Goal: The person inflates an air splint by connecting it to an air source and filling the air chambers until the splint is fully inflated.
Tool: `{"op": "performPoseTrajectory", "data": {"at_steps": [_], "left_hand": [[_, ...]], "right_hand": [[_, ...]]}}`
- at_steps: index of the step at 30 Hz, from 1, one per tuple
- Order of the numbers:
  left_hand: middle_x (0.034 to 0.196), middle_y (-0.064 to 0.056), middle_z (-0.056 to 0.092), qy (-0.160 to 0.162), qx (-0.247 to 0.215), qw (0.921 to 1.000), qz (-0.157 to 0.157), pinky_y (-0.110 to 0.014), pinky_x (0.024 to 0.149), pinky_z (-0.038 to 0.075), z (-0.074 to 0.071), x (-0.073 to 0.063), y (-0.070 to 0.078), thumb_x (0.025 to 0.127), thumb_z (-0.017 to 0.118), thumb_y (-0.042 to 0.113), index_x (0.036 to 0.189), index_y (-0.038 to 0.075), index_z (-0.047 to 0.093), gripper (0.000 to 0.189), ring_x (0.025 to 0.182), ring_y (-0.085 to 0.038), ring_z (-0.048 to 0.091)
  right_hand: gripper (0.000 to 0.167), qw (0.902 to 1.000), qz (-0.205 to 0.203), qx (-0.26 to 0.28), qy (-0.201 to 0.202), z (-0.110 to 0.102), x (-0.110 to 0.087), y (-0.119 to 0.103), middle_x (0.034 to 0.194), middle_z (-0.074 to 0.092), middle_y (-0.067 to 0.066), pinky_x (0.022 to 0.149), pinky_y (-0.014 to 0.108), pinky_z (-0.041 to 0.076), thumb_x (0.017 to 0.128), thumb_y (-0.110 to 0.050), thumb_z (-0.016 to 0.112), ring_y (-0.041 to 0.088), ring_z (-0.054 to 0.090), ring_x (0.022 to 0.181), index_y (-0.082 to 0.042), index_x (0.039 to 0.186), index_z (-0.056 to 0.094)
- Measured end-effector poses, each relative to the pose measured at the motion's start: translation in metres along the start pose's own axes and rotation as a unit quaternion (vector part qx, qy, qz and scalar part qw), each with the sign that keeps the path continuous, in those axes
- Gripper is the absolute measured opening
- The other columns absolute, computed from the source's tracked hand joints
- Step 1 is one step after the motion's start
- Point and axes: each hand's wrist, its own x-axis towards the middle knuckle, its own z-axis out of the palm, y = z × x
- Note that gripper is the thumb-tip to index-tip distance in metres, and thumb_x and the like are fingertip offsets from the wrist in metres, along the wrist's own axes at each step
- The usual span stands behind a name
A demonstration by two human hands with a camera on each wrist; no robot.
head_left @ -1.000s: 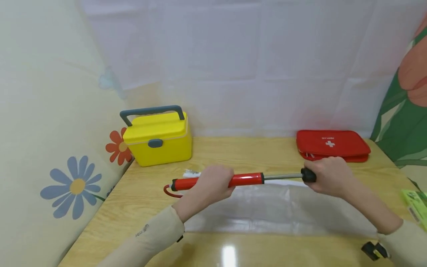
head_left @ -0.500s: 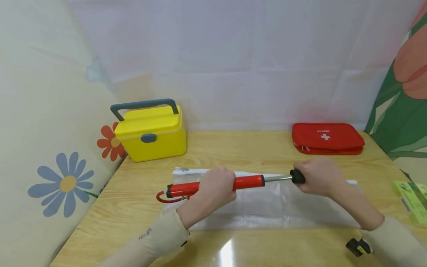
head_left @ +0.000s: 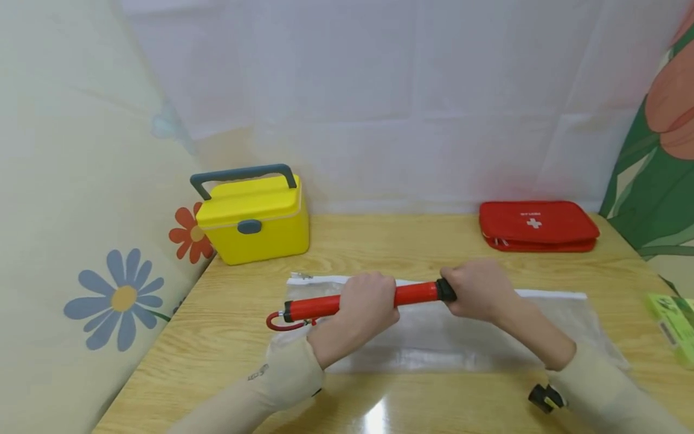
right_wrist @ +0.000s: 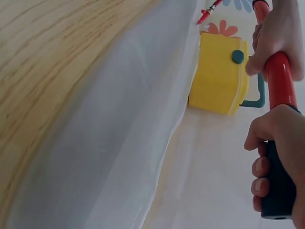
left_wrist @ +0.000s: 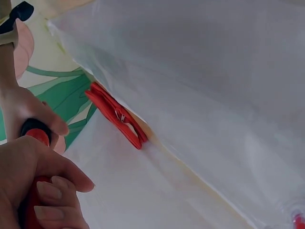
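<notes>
My left hand [head_left: 370, 306] grips the red barrel of a hand pump [head_left: 416, 293] held nearly level in front of me. The right hand [head_left: 479, 290] holds its black handle [right_wrist: 278, 193], fingers wrapped round it in the right wrist view. The handle sits right against the barrel's end, and no metal rod shows. At the barrel's left end a short red hose [head_left: 273, 325] loops back under it. Beneath the pump lies a see-through plastic bag [head_left: 434, 352] with a white zip edge, flat on the table.
A yellow box [head_left: 255, 241] with a grey handle stands at the back left. A red first-aid pouch [head_left: 539, 226] lies at the back right of the wooden table [head_left: 379, 241]. A green packet [head_left: 672, 325] is at the right edge.
The right hand has moved left and pushed the pump handle in. The metal rod that showed before has gone into the barrel. The left hand keeps its grip on the barrel.
</notes>
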Motion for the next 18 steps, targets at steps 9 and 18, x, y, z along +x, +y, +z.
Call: {"op": "performPoseTrajectory", "data": {"at_steps": [9,18], "left_hand": [[0.057,0.002,0.053,0.003,-0.009,0.9994,0.034,-0.029,0.045,0.045,0.004,-0.002,-0.011,0.078,0.073,0.027,0.076,0.011,0.068,0.017,0.048,-0.014,0.048],[0.067,0.0,0.059,-0.037,-0.025,0.9989,0.014,-0.031,0.056,0.049,0.014,-0.016,-0.042,0.075,0.08,0.03,0.087,0.01,0.071,0.024,0.055,-0.016,0.05]], "right_hand": [[0.033,0.9983,-0.017,0.051,0.023,0.009,-0.011,0.008,0.053,0.038,-0.011,0.043,0.026,0.029,0.068,-0.024,0.079,0.009,0.036,0.044,-0.017,0.068,0.047],[0.033,0.9989,0.025,0.04,0.0,0.011,-0.056,0.044,0.054,0.04,-0.011,0.042,0.027,0.03,0.064,-0.023,0.081,0.009,0.038,0.046,-0.018,0.069,0.049]]}}
